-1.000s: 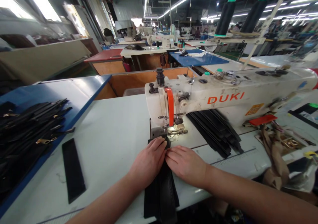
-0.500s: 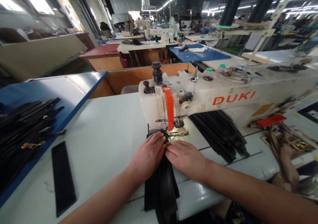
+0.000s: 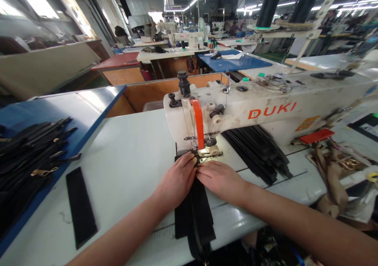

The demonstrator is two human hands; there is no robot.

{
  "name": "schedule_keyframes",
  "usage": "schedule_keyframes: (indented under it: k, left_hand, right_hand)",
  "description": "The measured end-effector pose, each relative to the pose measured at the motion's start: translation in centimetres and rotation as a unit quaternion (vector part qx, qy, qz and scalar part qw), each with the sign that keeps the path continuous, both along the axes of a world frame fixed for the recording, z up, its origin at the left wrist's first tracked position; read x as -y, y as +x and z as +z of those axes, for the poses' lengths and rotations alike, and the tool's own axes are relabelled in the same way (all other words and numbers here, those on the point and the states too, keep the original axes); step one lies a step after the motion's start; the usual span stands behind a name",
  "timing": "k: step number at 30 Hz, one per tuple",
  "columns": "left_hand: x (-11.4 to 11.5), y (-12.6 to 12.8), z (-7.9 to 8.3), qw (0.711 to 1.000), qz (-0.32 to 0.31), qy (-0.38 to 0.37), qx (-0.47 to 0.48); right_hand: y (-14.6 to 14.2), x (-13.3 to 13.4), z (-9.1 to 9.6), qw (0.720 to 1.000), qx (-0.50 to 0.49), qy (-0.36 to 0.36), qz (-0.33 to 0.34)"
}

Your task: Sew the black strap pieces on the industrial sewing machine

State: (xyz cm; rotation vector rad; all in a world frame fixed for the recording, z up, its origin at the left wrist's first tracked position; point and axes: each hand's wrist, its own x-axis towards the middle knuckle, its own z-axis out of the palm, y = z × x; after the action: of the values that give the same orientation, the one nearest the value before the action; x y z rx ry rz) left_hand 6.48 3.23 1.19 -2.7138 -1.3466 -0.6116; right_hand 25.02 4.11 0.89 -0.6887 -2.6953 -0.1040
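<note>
Black strips of material lie in layers under the sewing machine, and their lower ends reach the table's front edge. My left hand is closed on the strips just left of the presser foot, with its fingertips pressing down on them. From the right, my right hand pinches the strips' edge, its fingertips touching those of my left hand. An orange guard stands in front of the needle area. The needle tip and the stitch line are hidden behind the fingers and the guard.
A single black strip lies on the pale table at left. Black zippered pieces are piled on a blue table beyond it. More black strips lie under the machine arm. Tan straps lie at right.
The black strips have slid forward under the presser foot, and more of them shows beyond my left fingers. Both hands keep their hold. The view has shifted slightly.
</note>
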Motion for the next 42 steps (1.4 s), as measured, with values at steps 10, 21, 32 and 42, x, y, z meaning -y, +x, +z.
schedule_keyframes:
  k: [10,21,32,42]
  left_hand:
    - [10.5,-0.1,1.6,0.989,-0.135,0.02,-0.057]
    - [11.5,-1.2,0.4,0.976,-0.197,0.08,-0.043]
    - [11.6,-1.2,1.2,0.975,-0.207,0.059,-0.05]
    - [11.9,-0.2,0.1,0.98,-0.147,0.079,-0.107]
  right_hand:
    - [3.4,6.9,-0.8,0.985,-0.111,-0.127,-0.035]
    - [4.2,9.6,-0.7,0.972,-0.178,-0.155,-0.017]
    - [4.4,9.5,-0.6,0.974,-0.168,-0.151,-0.011]
    - [4.3,9.6,-0.3,0.973,-0.166,-0.16,-0.011]
